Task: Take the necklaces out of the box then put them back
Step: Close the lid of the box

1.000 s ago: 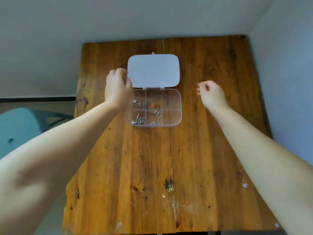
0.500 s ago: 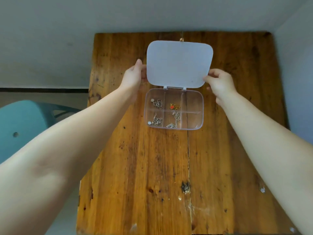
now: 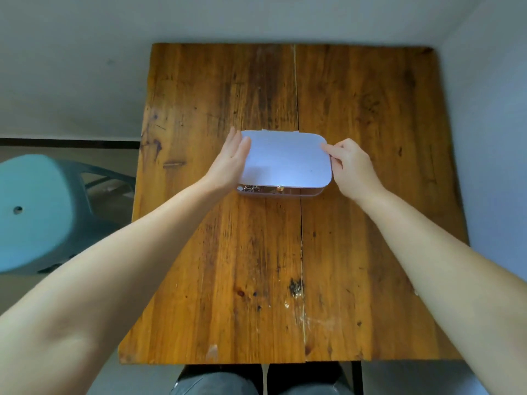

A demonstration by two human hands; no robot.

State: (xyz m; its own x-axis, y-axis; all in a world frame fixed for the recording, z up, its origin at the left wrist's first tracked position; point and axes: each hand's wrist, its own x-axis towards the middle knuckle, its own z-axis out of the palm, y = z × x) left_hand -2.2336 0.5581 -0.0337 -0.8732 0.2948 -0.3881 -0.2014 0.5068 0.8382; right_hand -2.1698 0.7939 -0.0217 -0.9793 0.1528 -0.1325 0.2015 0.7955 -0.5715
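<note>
A clear plastic box with a white lid [image 3: 285, 161] lies mid-table. The lid is folded down over the compartments, nearly flat, with a thin gap at the near edge. Through the box's near wall I make out silver necklaces [image 3: 251, 188] and a small gold clasp [image 3: 280, 188]. My left hand [image 3: 232, 163] rests flat with straight fingers against the lid's left edge. My right hand [image 3: 352, 169] pinches the lid's right edge between thumb and fingers. Most of the box's contents are hidden under the lid.
The wooden table [image 3: 370, 223] is bounded by walls at the back and right. A teal plastic chair [image 3: 37, 215] stands to the left of the table. My knees [image 3: 256, 380] show below the near edge.
The lid, which stood open behind the box, has been swung down over the compartments by both hands. The view has also shifted, so the box sits lower in frame.
</note>
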